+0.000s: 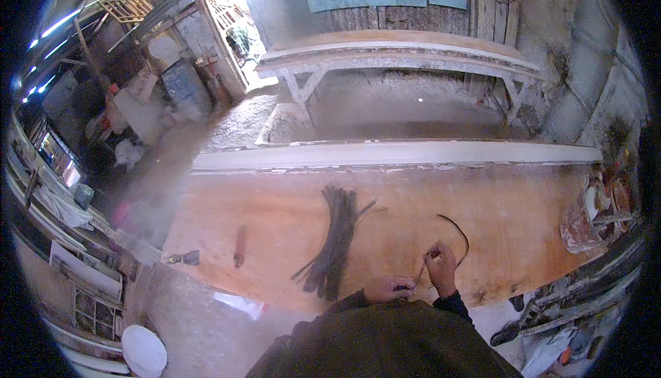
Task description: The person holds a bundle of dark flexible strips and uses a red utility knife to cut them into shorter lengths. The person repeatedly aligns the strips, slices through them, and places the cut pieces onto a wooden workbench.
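Close to my body, over the near edge of the wooden table, my left hand [390, 288] has its fingers curled, and what they hold is too small to make out. Just right of it my right hand [441, 268] is closed in a pinch. A thin light-brown strip [421, 268] runs down from its fingertips toward my left hand. Beside and beyond my right hand, one dark thin strip [465, 234] curves across the tabletop. To the left of my hands lies a bundle of long dark strips [335, 237], some ends splayed out.
The wooden table [227, 206] has a white raised ledge [399, 153] along its far side. On its left lie a small reddish tool [240, 247] and a dark-bladed scraper [184, 258]. A stained bucket [580, 230] stands at the right end. Beyond is a long bench [399, 51].
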